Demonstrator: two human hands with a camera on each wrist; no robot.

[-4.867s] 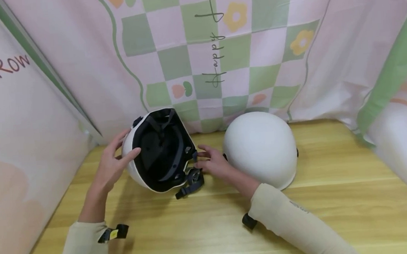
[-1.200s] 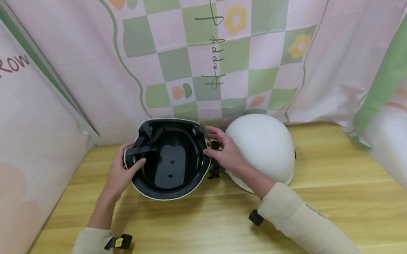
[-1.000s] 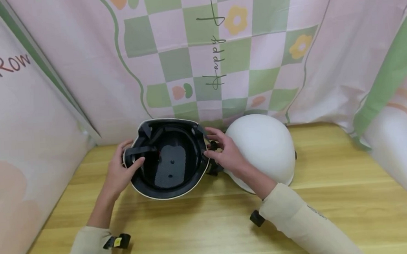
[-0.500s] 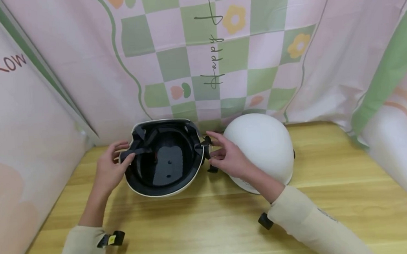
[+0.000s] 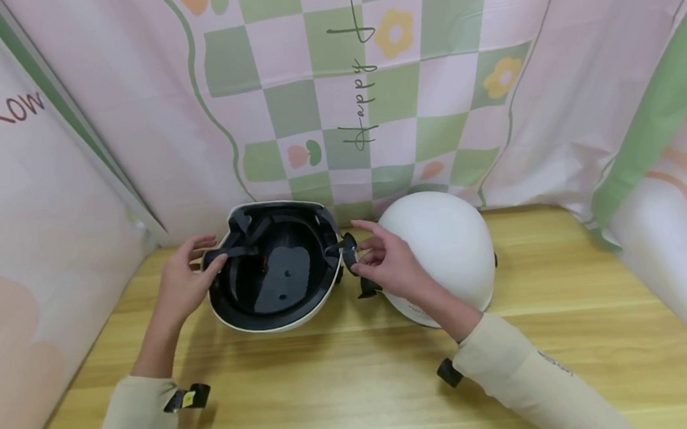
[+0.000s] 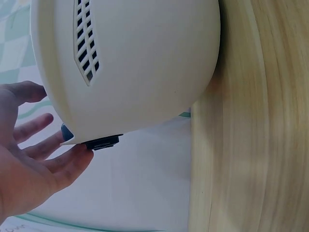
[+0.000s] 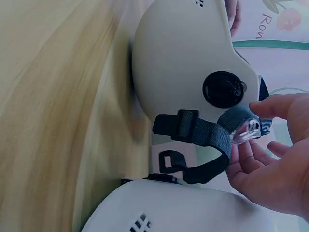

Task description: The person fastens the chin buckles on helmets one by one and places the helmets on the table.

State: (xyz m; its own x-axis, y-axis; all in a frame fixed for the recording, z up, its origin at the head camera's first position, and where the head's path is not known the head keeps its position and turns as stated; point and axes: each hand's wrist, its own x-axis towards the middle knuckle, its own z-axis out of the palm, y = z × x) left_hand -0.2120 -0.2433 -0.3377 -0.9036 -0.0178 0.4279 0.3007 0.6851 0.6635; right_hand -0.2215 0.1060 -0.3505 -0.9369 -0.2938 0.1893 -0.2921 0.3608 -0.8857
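Note:
A white helmet [image 5: 282, 326] lies upside down on the table, its black padded inside facing up. My left hand [image 5: 182, 279] holds its left rim, thumb over the edge; in the left wrist view the fingertips of that hand [image 6: 34, 150] touch the rim by a black fitting [image 6: 104, 142]. My right hand [image 5: 391, 262] pinches the dark chin strap [image 5: 349, 254] at the helmet's right side. In the right wrist view the strap [image 7: 212, 137] hangs in a loop with a clear piece [image 7: 245, 130] between thumb and fingers of the right hand [image 7: 275, 159].
A second white helmet [image 5: 444, 254] sits dome up just right of the first, partly behind my right hand and forearm. The wooden table [image 5: 308, 396] meets a patterned cloth [image 5: 395, 91] at the back, and another printed cloth [image 5: 50, 215] stands along the left.
The first helmet has turned from its tilted side to lie with its inside up. My right hand has moved from the helmet's right rim a little outward with the strap.

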